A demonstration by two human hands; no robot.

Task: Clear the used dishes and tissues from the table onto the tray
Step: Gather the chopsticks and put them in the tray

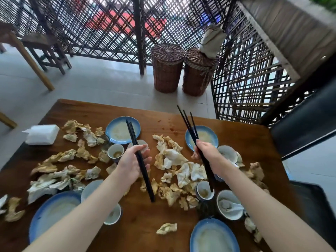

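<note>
Chopsticks first! Above the tabletop (pixel 138 217), the left hand (pixel 131 163) has its fingers clamped on black chopsticks (pixel 146 179), and the right hand (pixel 206 151) grips another bunch (pixel 187 120). Early going, I'd say: crumpled tissues (pixel 172 160), blue plates (pixel 116 131), cups (pixel 115 150) and bowls (pixel 229 206) still litter the tabletop, with no tray in sight.

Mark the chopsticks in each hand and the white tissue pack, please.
Left chopsticks (pixel 146 180): head view, shafts on the near side of the left hand (pixel 132 160).
Right chopsticks (pixel 206 171): head view, shafts on the near side of the right hand (pixel 205 151).
White tissue pack (pixel 42 134): head view, middle of its top face.
</note>
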